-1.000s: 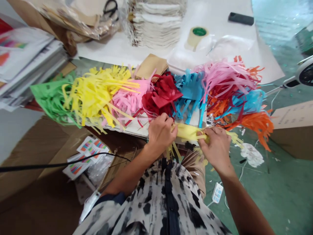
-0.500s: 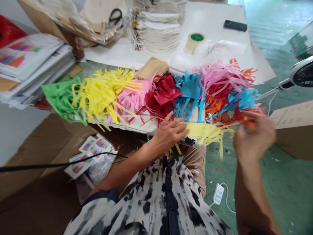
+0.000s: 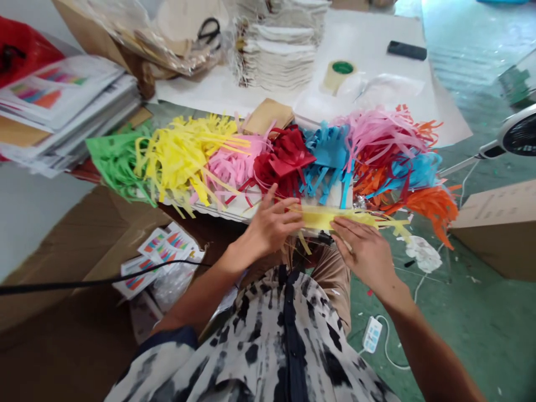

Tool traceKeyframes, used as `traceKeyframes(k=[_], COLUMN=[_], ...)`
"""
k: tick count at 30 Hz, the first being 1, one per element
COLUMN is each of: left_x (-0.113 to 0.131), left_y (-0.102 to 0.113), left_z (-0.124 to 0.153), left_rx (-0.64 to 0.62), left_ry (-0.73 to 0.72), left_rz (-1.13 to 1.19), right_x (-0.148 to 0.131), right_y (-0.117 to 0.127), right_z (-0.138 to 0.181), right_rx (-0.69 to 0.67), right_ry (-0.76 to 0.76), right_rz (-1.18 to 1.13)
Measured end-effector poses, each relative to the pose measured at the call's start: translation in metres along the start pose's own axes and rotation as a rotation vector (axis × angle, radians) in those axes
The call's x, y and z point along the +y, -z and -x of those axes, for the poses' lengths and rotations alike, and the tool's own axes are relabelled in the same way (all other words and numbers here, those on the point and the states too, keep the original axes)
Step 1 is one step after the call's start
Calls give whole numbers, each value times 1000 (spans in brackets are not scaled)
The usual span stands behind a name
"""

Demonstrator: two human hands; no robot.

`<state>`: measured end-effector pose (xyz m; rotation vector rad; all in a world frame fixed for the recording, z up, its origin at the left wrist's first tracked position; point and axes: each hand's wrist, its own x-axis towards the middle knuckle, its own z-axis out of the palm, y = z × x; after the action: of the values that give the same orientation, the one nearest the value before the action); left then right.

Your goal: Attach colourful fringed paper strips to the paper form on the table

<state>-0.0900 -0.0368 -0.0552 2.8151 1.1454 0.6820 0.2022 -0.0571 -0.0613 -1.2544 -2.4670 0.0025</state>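
Two bare hands are seen at the centre of the frame, laid on a yellow strip (image 3: 335, 216) of fringed paper that is stretched along the near edge of the table (image 3: 377, 44). At the far left, a stack of printed sheets (image 3: 62, 106) is seen, and below it some packets (image 3: 161, 257) of coloured cards lie on brown cardboard. Along the middle of the frame, fringed paper is piled in a row: green fringe (image 3: 115, 162), then yellow fringe (image 3: 184, 153), pink fringe (image 3: 234, 164), red fringe (image 3: 285, 159) and blue fringe (image 3: 329, 151). The left hand (image 3: 270, 226) is pressed on the strip's left end, its fingers spread and pinching the paper against the thumb. The right hand (image 3: 364, 251) is laid flat just right of it, fingers together and extended, touching the strip's lower edge. Further right, orange fringe (image 3: 435, 204) hangs off the table. In the upper right, a tape roll (image 3: 337, 75) and a phone (image 3: 406, 50) are seen on white paper.
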Motion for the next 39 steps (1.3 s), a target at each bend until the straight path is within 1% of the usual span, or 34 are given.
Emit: traceKeyframes(k=[3,5,6,7,8,9,11,12,13,15,17,19,21,23,26,28,30,32,34,36,39], left_x=[-11,-11,-8,-3,5,14,32,40,47,53,52,47,41,34,26,23,22,21,21,19,16], left_y=[26,37,38,37,32,25,5,-5,-15,-30,-38,-37,-32,-26,-18,-16,-16,-17,-19,-21,-24], left_z=[11,11,8,3,-3,-10,-23,-29,-33,-38,-39,-37,-34,-30,-27,-27,-29,-32,-34,-35,-36], left_rx=[48,156,223,282,314,318,199,141,116,84,73,60,43,31,23,16,7,-6,-10,6,40], left_ry=[177,323,374,387,360,293,118,83,89,146,192,204,226,295,440,517,551,553,545,528,494], left_rz=[3,-60,-99,-121,-117,-80,55,74,67,52,44,32,17,16,21,4,-22,-53,-85,-108,-130], right_x=[6,8,8,9,9,10,11,11,11,10,9,10,13,18,25,27,26,25,24,24,25], right_y=[5,7,8,8,8,8,7,7,7,7,7,7,7,7,6,6,5,5,4,2,-1], right_z=[-7,-12,-14,-15,-17,-17,-18,-19,-19,-20,-22,-23,-23,-25,-29,-34,-40,-46,-49,-50,-51], right_rx=[17,26,31,36,41,44,49,48,43,21,-5,-24,-36,-53,-97,-150,-213,-267,-286,-270,-209], right_ry=[40,75,95,117,137,155,169,164,153,112,66,20,-38,-109,-207,-264,-303,-313,-296,-266,-218], right_rz=[4,20,33,47,60,72,86,88,85,65,31,4,-31,-96,-177,-131,-31,63,136,195,247])
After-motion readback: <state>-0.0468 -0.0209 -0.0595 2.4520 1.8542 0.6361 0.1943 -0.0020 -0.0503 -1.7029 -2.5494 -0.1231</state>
